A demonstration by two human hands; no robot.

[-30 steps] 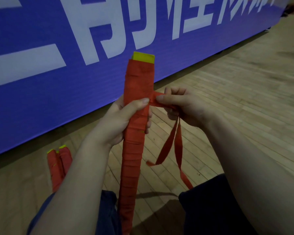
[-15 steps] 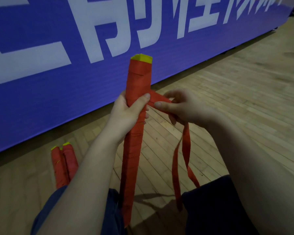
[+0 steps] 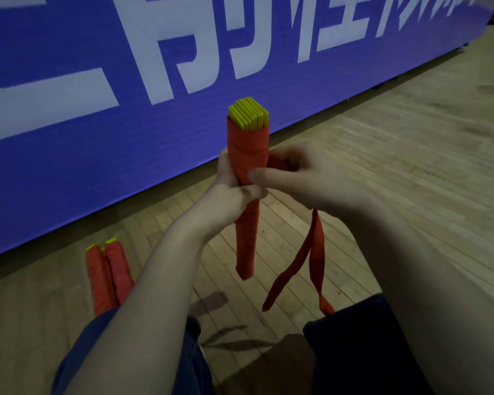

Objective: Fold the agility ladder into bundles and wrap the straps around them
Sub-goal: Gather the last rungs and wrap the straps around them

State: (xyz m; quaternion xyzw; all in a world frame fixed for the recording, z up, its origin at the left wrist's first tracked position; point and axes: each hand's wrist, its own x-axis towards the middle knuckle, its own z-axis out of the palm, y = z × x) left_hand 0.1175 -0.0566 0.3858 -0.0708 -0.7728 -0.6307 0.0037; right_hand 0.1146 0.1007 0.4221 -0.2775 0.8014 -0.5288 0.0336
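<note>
A ladder bundle (image 3: 247, 155) of stacked yellow rungs, wrapped in red strap, stands upright in mid-air at the centre. My left hand (image 3: 233, 195) grips its middle, thumb across the front. My right hand (image 3: 300, 178) is against the bundle's right side, thumb pressed on the wrap, fingers curled round the red strap (image 3: 314, 246). Two loose strap ends hang down from that hand to near my right knee. The yellow rung ends (image 3: 248, 114) poke out of the top.
Two wrapped red bundles (image 3: 107, 276) with yellow tips lie side by side on the wooden floor (image 3: 411, 172) at the lower left, by my left knee. A blue banner (image 3: 97, 138) with white characters stands close behind. My dark-clad knees fill the bottom edge.
The bundle has lifted and tilted its top towards me, showing the rung ends. My right hand has moved in against the bundle, taking the strap closer to the wrap.
</note>
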